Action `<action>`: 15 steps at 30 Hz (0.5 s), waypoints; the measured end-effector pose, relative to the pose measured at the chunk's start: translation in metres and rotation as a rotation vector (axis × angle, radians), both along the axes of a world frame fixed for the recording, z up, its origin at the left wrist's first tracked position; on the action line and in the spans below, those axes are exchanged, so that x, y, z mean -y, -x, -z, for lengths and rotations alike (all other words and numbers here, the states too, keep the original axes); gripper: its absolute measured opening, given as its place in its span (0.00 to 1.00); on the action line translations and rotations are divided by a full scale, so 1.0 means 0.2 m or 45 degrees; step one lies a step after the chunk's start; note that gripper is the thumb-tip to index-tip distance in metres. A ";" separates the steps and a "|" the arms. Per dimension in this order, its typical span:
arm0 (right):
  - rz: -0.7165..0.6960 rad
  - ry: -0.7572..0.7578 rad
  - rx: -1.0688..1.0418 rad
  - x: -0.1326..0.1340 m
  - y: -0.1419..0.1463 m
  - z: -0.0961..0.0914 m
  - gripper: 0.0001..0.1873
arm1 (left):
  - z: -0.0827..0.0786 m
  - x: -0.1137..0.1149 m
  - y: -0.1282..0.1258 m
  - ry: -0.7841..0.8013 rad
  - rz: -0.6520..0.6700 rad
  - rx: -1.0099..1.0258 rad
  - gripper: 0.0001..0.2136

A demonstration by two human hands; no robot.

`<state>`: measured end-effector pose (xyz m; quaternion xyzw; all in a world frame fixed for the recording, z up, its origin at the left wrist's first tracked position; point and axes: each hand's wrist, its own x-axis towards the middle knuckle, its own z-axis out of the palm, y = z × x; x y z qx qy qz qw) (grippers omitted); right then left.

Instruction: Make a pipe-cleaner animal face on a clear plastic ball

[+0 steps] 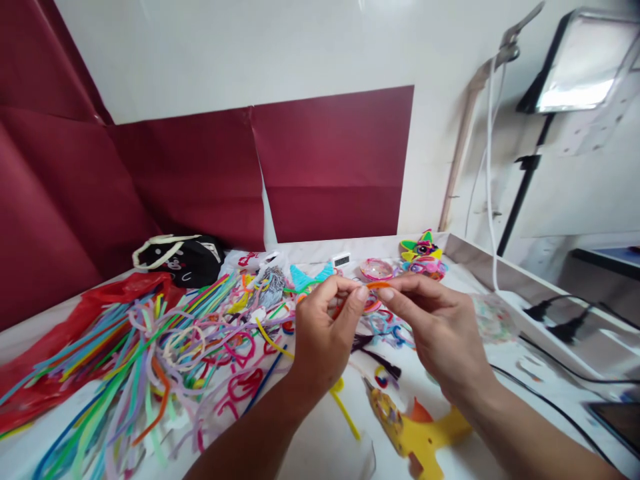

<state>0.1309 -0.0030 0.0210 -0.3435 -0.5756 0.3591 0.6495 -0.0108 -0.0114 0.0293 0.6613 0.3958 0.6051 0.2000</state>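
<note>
Over the table, my left hand pinches one end of a short curved orange pipe cleaner between thumb and fingers. The other end sits between the thumb and fingertips of my right hand. Part of the orange piece passes behind my left fingers and is hidden. Below my right hand lies a yellow hot glue gun, its nozzle pointing up and left. A yellow pipe cleaner rests beneath my left wrist, and a black tassel-like piece lies between the hands.
A large pile of coloured pipe cleaners spreads over the left, partly on a red plastic bag. Behind stand a black pouch, a small digital clock and a pink bowl. Cables and a power strip run along the right.
</note>
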 end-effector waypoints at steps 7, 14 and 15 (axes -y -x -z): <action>-0.191 0.129 -0.247 -0.02 0.03 0.04 0.07 | 0.01 -0.01 -0.01 0.034 0.017 0.050 0.07; -0.245 0.040 0.279 -0.04 -0.04 -0.03 0.07 | -0.03 0.00 0.06 -0.170 -0.210 -0.316 0.05; -0.200 -0.009 0.334 -0.05 -0.06 -0.03 0.08 | -0.03 0.00 0.07 -0.203 -0.230 -0.363 0.05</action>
